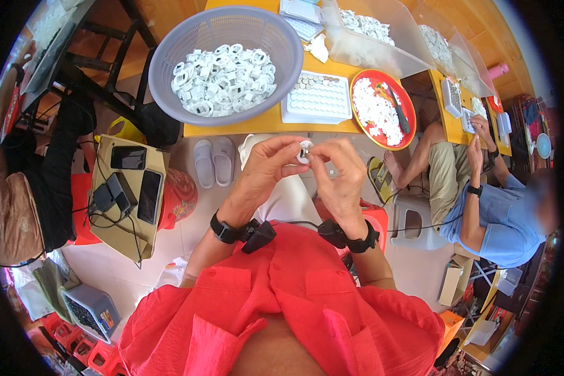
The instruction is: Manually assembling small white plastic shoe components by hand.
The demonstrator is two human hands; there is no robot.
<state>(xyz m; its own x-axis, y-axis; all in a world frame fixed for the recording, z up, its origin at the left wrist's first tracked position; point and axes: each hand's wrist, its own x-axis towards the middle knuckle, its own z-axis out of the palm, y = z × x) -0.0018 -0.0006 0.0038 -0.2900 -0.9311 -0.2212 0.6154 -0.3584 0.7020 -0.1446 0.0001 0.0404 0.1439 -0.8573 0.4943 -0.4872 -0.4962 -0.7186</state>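
My left hand pinches a small round white plastic part with a dark, metallic middle, held just off the table's near edge. On its other side, the fingertips of my right hand are closed against the same part; whether they hold a smaller piece is hidden. Beyond my hands, a grey plastic basket holds a heap of similar white parts. Right of it lies a white cell tray with silver coin-like discs along its far side.
A red plate carries small white pieces and a black-handled tool. Clear bins stand behind. At left, phones and cables lie on a cardboard box. A co-worker in blue sits at right. Slippers lie under the table.
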